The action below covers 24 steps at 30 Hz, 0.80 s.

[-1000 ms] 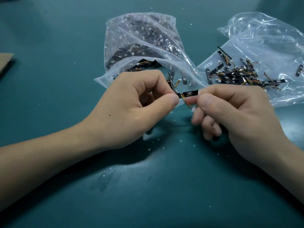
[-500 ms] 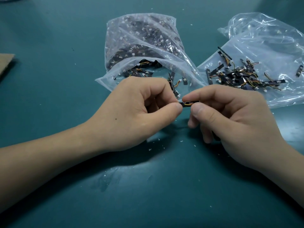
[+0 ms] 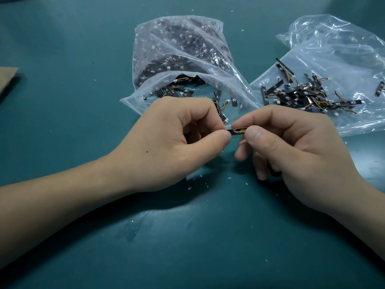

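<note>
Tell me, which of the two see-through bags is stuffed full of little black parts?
The clear plastic bag behind the left hand: it bulges with parts. The other clear bag, further right, lies flat with only a small loose pile.

The surface [image 3: 62, 236] was a deep teal green, speckled at its centre with tiny white flecks [image 3: 201, 175]. The held strip [image 3: 237, 131] was black, with yellow and orange wires along it. At 12 o'clock a clear bag [image 3: 181, 49] showed a dark brownish-black mass dotted all over with white. At 2 o'clock a glossy clear bag [image 3: 333, 44] carried loose pieces [image 3: 302, 97] in black, with orange and yellow wires and small white plugs. At 9 o'clock the cardboard [image 3: 7, 80] was plain brown.
</note>
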Tool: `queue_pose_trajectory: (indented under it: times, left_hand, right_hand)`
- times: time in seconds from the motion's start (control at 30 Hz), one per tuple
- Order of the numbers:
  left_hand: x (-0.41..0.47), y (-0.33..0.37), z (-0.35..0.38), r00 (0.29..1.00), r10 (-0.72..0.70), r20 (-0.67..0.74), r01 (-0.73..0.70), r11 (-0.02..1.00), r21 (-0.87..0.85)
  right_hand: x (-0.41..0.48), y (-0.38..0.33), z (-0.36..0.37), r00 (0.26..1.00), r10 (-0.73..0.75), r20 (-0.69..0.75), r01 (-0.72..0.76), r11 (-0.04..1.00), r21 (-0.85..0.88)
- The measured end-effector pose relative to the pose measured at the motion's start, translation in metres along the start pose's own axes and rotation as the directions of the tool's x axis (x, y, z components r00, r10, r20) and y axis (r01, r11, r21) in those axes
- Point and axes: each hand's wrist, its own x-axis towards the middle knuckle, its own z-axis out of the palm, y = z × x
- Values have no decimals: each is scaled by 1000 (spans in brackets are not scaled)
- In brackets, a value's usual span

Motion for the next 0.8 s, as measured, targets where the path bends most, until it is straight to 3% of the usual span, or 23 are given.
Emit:
queue_pose_trajectory:
  times: [0.8]
  left_hand:
    - [-1,0,0,999,27,27,-27,1000,-4]
  right_hand:
    - [0,2,2,1000,-10,15,11,997,-77]
